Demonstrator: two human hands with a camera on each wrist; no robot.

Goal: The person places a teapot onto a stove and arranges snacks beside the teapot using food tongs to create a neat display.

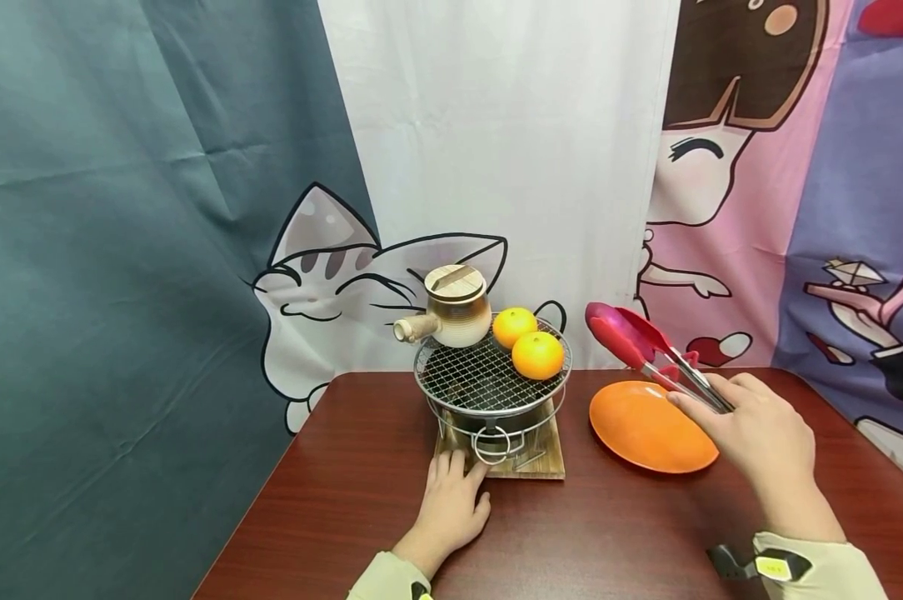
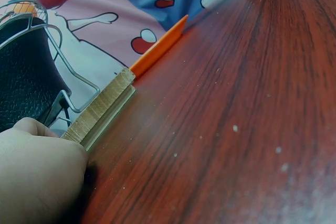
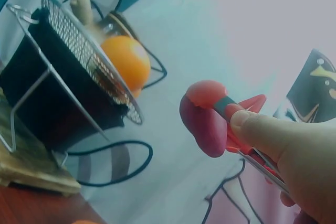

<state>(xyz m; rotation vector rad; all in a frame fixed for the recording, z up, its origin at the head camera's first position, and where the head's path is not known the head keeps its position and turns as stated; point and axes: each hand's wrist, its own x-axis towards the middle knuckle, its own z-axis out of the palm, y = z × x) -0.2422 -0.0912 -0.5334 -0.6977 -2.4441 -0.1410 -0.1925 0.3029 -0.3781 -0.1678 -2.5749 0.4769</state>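
Note:
My right hand (image 1: pixel 770 433) grips metal tongs (image 1: pixel 684 375) with red tips, raised above the orange plate (image 1: pixel 650 433). Between the tips is a reddish-purple, rounded long thing (image 3: pixel 210 132) that looks like a sweet potato. My left hand (image 1: pixel 451 504) rests on the front left edge of a wooden board (image 1: pixel 537 468), fingers fairly straight. On that board stands a small dark stove (image 2: pixel 31 72) in a wire frame, topped by a round grill mesh (image 1: pixel 466 379). Two oranges (image 1: pixel 537 356) sit on the mesh's right side, beside a small lidded pot (image 1: pixel 462 323) with a side handle.
The reddish-brown table (image 1: pixel 331 517) runs back to a printed cloth backdrop (image 1: pixel 511 150). The plate lies to the right of the stove, and a wire ring (image 1: pixel 491 445) hangs at the stove's front.

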